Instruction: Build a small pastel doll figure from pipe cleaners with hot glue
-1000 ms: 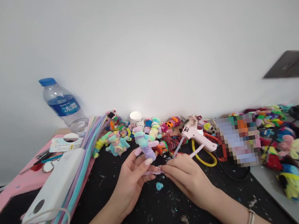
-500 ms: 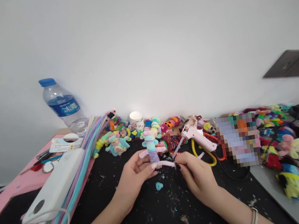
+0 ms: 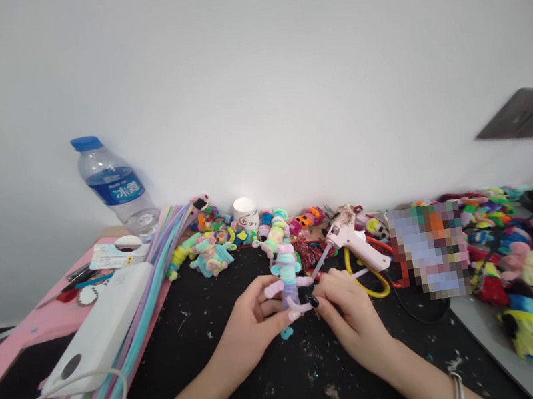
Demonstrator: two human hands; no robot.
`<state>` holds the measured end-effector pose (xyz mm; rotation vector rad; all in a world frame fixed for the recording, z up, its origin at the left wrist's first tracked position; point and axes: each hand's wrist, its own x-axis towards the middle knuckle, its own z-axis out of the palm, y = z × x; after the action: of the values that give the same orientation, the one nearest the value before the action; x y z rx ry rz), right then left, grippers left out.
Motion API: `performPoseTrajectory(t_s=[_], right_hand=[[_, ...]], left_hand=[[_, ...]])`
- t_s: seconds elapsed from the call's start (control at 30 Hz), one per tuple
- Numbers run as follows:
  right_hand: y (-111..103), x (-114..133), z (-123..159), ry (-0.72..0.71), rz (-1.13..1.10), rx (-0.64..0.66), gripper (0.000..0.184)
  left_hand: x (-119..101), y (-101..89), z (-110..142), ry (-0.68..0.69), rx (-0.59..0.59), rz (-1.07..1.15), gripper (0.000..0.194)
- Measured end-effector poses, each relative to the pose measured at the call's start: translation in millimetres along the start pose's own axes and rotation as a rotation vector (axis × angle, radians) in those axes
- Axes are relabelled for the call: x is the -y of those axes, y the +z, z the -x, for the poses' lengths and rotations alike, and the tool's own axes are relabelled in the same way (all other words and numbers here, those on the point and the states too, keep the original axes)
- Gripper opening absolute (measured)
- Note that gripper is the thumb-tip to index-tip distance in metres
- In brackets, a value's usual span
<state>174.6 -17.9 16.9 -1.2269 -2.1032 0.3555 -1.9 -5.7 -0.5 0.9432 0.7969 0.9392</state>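
My left hand [image 3: 250, 320] grips a small pipe cleaner doll [image 3: 287, 276] low on its body, thumb in front. The doll is upright, with wound turquoise, lilac and purple bands and two pinkish arms sticking out sideways. From its lower end a lilac pipe cleaner [image 3: 300, 307] curves out to the right. The fingertips of my right hand [image 3: 348, 304] pinch the far end of that strip; a dark thumbnail shows. Just beyond the right hand a pale pink glue gun [image 3: 357, 246] rests with its nozzle end up. A small blue scrap [image 3: 286, 334] lies below the doll, partly hidden.
Finished pipe cleaner dolls [image 3: 212, 254] line the wall side of the black mat [image 3: 217, 396]. A paper cup [image 3: 245, 213], a water bottle [image 3: 115, 186], a bundle of pipe cleaners [image 3: 150, 312] and a white power strip [image 3: 99, 327] stand left. More dolls [image 3: 527, 327] and cables lie right.
The doll has come down and to the right and turned more upright. My right hand has slid outward along the lilac pipe cleaner, which now bends up in a curve.
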Motion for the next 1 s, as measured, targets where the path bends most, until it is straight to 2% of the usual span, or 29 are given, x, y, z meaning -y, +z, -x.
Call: performPoseTrajectory(t_s=[0.17,0.47,0.77,1.0], right_hand=[[-1.1,0.6,-0.4,-0.051,0.03,0.023,0.023],[-2.7,-2.8,-2.1,-0.043,0.078,0.067,0.023],[-4.4,-3.1,-3.4,-0.025,0.108,0.046,0.024],[-3.4,-4.7,-0.8,0.022,0.135,-0.005,0.019]], left_hand=[[2.8,-0.9,-1.1,0.002,0.015,-0.03,0.036],[3.3,-0.4,0.7,0.006,0.027,-0.036,0.036],[1.4,0.6,1.0,0.017,0.071,0.008,0.034],[0.2,0.6,0.4,-0.024,0.085,0.074,0.033]])
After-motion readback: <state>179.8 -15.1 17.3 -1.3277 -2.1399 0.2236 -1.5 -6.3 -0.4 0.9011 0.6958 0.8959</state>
